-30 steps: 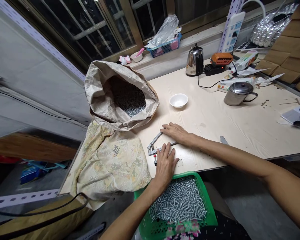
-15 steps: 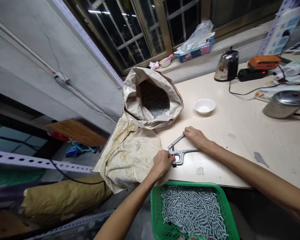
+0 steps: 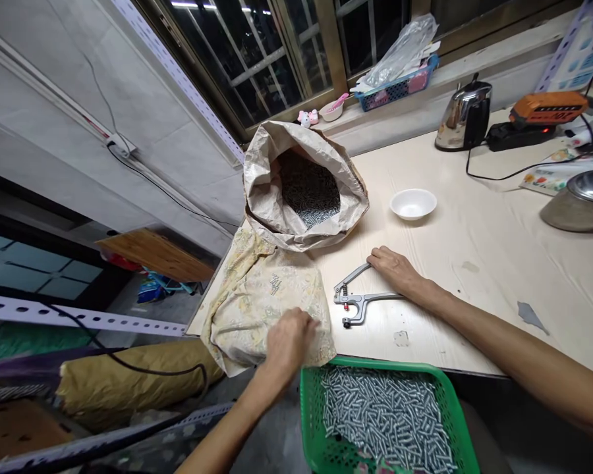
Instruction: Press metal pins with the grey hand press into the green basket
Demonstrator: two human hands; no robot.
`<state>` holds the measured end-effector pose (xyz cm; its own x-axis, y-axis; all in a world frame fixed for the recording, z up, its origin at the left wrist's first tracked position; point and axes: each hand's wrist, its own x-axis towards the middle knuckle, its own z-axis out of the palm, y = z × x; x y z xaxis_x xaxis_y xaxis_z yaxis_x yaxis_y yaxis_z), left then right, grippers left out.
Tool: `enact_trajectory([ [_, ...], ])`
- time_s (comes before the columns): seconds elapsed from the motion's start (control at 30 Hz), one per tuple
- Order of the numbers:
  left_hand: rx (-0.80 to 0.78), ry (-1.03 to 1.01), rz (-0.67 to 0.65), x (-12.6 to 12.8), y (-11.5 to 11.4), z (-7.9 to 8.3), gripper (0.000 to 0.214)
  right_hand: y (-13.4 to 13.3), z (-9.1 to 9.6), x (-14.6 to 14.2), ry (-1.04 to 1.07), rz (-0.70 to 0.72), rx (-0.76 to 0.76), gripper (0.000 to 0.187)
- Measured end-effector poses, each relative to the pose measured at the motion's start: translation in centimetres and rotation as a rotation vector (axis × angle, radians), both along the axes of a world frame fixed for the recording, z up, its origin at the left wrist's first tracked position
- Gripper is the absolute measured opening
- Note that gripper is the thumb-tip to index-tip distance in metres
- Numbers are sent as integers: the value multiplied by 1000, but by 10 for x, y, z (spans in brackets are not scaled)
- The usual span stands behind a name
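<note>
My right hand (image 3: 394,270) rests on the handles of a metal plier-like hand tool (image 3: 352,301) lying on the pale table (image 3: 479,250), fingers curled over them. My left hand (image 3: 287,342) lies on a yellowish patterned cloth (image 3: 257,303) at the table's front edge, knuckles up with fingers bent, left of the tool's head. Just below both hands is a green plastic basket (image 3: 311,408) full of small metal screws (image 3: 385,418). Behind the cloth stands an open paper sack (image 3: 267,191) holding more dark screws.
A small white bowl (image 3: 413,203) sits beyond the tool. Further back are a steel kettle (image 3: 463,115), an orange battery on a black charger (image 3: 543,112) with a cable, and a lidded steel pot (image 3: 580,201) at the right edge. Floor clutter lies to the left.
My left hand has left the tool's head and moved down-left onto the cloth. My right hand stays on the tool's handles. The view has swung left.
</note>
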<state>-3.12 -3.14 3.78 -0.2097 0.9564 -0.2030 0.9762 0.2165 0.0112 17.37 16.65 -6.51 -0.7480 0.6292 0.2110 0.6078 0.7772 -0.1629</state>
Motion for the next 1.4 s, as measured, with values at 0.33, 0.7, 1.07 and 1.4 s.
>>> enact_trajectory([
  [0.33,37,51,251,-64,16,-38,20,-32,28,0,52,26,-98,18],
  [0.7,275,-1051,419,12,33,-34,38,-60,7,6,35,254,38,20],
  [1.07,308,-985,433,34,27,-49,37,-69,16,9,56,255,206,30],
  [1.4,35,-957,383,16,47,-61,43,-62,-1,8,66,272,212,23],
])
